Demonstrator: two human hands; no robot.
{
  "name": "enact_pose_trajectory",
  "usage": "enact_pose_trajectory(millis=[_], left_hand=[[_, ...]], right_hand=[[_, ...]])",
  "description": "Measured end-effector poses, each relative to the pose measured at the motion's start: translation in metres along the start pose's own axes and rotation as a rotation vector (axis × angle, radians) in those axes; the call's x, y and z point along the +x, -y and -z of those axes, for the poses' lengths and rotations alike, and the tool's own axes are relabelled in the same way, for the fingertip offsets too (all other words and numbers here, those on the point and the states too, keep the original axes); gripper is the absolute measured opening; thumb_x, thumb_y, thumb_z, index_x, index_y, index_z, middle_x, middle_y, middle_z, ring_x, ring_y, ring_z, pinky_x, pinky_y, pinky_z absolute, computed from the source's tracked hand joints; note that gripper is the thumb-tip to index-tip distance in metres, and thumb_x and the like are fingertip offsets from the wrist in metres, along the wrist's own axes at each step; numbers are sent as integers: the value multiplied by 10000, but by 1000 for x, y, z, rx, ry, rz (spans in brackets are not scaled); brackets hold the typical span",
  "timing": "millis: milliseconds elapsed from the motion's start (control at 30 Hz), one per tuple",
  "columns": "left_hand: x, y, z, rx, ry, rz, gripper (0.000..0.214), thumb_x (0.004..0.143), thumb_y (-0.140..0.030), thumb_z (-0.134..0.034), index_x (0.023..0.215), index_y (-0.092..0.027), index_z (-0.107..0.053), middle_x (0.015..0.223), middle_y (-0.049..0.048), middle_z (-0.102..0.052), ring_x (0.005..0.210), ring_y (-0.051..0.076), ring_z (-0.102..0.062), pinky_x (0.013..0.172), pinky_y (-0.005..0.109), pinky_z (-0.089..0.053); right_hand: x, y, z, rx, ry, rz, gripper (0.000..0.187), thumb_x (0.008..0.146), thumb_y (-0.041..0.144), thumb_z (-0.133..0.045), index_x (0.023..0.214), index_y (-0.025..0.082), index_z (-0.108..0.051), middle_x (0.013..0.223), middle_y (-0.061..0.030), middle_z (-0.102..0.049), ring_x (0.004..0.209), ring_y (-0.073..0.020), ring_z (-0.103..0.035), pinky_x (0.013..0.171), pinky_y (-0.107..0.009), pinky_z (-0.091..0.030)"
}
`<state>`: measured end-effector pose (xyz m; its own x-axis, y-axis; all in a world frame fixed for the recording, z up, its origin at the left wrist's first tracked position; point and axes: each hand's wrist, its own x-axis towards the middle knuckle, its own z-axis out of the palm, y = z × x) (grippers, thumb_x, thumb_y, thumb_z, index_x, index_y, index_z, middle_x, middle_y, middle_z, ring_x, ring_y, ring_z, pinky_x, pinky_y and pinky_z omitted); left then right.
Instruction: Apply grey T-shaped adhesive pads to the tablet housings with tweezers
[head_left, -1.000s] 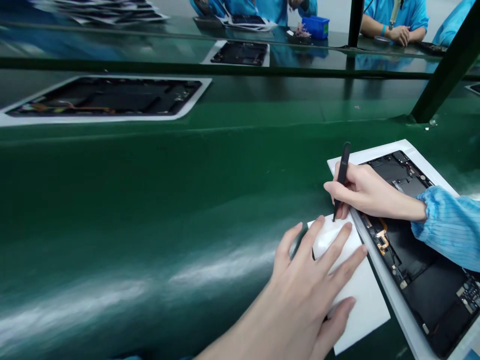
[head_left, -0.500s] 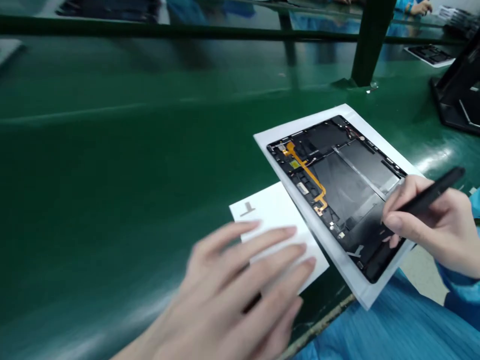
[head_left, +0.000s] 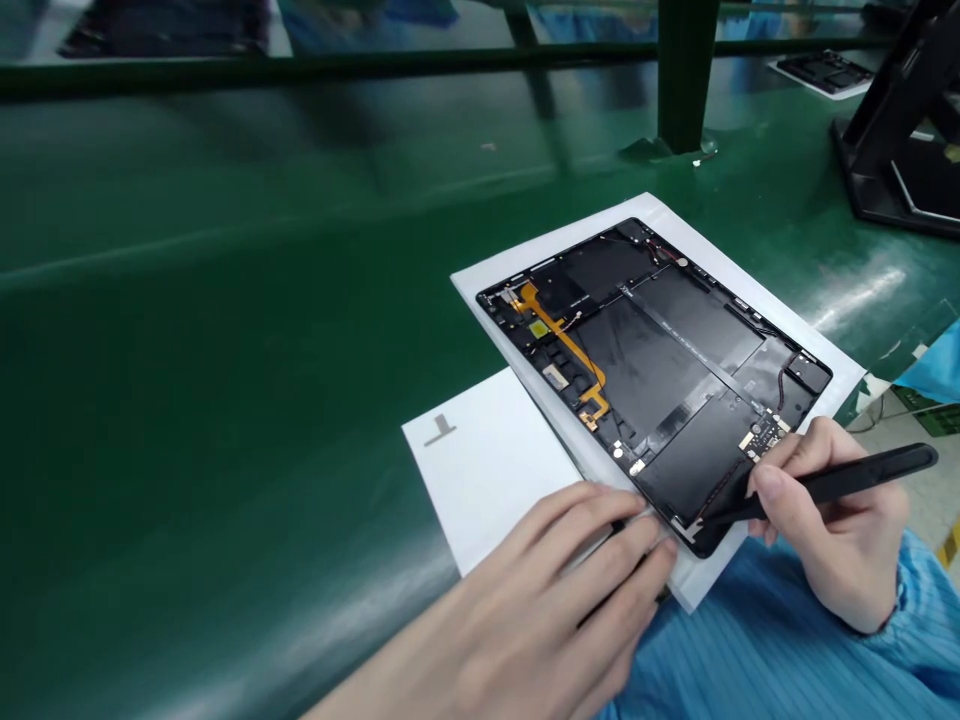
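A black tablet housing, inner side up, lies on a white padded sheet. An orange flex cable runs along its left side. In my right hand I grip black tweezers; their tip reaches the housing's near corner. There a small grey T-shaped piece sits at the corner, touching or very near the tip. My left hand lies open, fingers stretched along the housing's near-left edge. Beneath it is white paper carrying another grey T-shaped piece.
A green work surface spreads to the left. A dark green post rises behind the housing. A black stand is at the far right, beside another tablet housing. Blue clothing shows below the surface's edge.
My left hand has moved from over the paper rightward to the housing's edge. The tweezers' tip now reaches the near corner, and the T-shaped piece lies closer to that corner. The view has shifted.
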<state>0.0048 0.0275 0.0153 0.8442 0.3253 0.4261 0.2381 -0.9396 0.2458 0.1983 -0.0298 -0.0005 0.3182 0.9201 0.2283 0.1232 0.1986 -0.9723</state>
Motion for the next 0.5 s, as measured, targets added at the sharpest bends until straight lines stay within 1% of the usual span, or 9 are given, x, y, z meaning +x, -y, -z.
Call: enact_pose_trajectory(millis=[133, 300, 500], left_hand=[[2, 1, 0, -11, 11, 0, 354, 1007, -162, -346, 926, -161, -691, 903, 4, -707, 891, 170, -591, 853, 304, -480], [-4, 1, 1, -7, 30, 4, 359, 1009, -167, -342, 939, -157, -694, 908, 11, -706, 913, 178, -585, 871, 315, -471], [-1, 2, -1, -14, 0, 16, 352, 1015, -180, -338, 946, -159, -683, 928, -9, -706, 931, 180, -574, 904, 311, -440]], right_hand=[[1, 2, -1, -7, 25, -2, 248, 857, 129, -646, 678, 204, -492, 601, 37, -563, 493, -91, -502, 463, -214, -407], [2, 3, -2, -13, 23, 1, 250, 844, 107, -633, 669, 210, -488, 591, 49, -553, 502, -86, -499, 482, -204, -422], [1, 3, -1, -22, 30, 3, 262, 837, 91, -629, 653, 212, -486, 591, 45, -561, 499, -96, -505, 481, -218, -441]])
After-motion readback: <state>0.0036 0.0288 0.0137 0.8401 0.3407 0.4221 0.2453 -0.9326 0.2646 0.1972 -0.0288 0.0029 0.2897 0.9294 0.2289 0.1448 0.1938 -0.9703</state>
